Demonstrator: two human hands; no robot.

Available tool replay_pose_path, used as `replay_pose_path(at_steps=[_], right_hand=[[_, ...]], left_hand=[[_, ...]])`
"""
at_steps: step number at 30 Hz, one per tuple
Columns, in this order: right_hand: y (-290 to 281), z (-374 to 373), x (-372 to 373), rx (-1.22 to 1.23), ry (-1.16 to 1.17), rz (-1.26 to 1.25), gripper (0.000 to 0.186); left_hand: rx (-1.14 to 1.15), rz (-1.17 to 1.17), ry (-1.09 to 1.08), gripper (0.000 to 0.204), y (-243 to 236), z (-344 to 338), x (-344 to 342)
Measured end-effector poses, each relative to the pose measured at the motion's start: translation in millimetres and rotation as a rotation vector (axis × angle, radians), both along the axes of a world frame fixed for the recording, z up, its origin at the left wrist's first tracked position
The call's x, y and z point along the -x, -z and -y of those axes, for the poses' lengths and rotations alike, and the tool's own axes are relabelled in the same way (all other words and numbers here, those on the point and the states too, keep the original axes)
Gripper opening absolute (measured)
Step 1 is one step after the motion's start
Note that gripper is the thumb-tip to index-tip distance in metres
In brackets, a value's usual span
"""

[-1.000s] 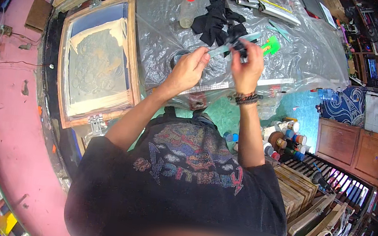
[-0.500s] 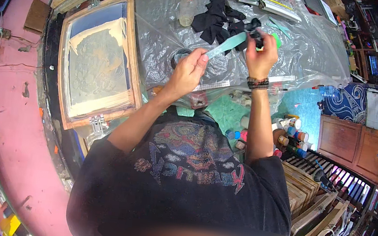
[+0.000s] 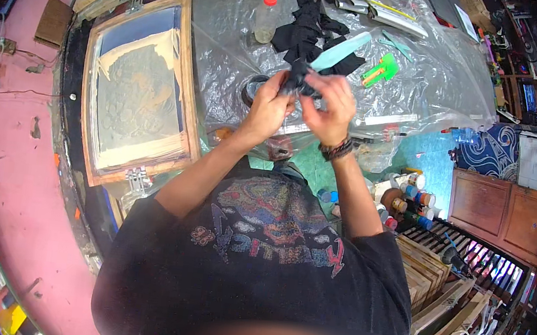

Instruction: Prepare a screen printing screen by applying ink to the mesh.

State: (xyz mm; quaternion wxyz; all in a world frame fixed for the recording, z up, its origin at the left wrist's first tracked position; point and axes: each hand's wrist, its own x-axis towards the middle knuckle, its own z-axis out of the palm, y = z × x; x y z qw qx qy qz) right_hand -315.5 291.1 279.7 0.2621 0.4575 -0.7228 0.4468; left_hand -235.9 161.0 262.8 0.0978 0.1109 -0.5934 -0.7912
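Note:
A teal spatula (image 3: pixel 341 50) points up and to the right from my left hand (image 3: pixel 267 106), which is closed around its lower end. Bunched over that end is a black cloth (image 3: pixel 297 77), pinched between both hands. My right hand (image 3: pixel 332 105) meets the left one, its fingers curled at the cloth and slightly smeared by motion. Behind the spatula lies a heap of black rags (image 3: pixel 299 33). A small round tub (image 3: pixel 251 88) stands just left of my left hand, partly hidden by it.
A wood-framed printing screen (image 3: pixel 187 135) lies at left. On the plastic-covered table (image 3: pixel 224 63) are a red-capped bottle (image 3: pixel 266 21), a green scraper (image 3: pixel 380 71), another teal tool (image 3: pixel 398 45) and silver squeegee-like bars (image 3: pixel 398 18). Paint jars (image 3: pixel 414 197) stand low at right.
My right hand has moved left and down with the black cloth, from the spatula's far end to the end by my left hand. The green scraper is now uncovered.

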Motion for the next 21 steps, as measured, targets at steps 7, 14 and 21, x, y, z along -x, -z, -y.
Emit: replay_pose_path(at_steps=[7,14,21], right_hand=[[-2,-24,59,0.034,0.372,0.014,0.036],[-13,-29,71,0.008,0.378,0.014,0.032],[-8,-15,26,-0.037,0.077,0.017,0.039]], left_hand=[[0.033,-0.124,0.072,0.028,11,0,3],[0.241,-0.128,0.093,0.03,11,7,-4],[0.231,-0.138,0.045,0.03,18,14,0]])
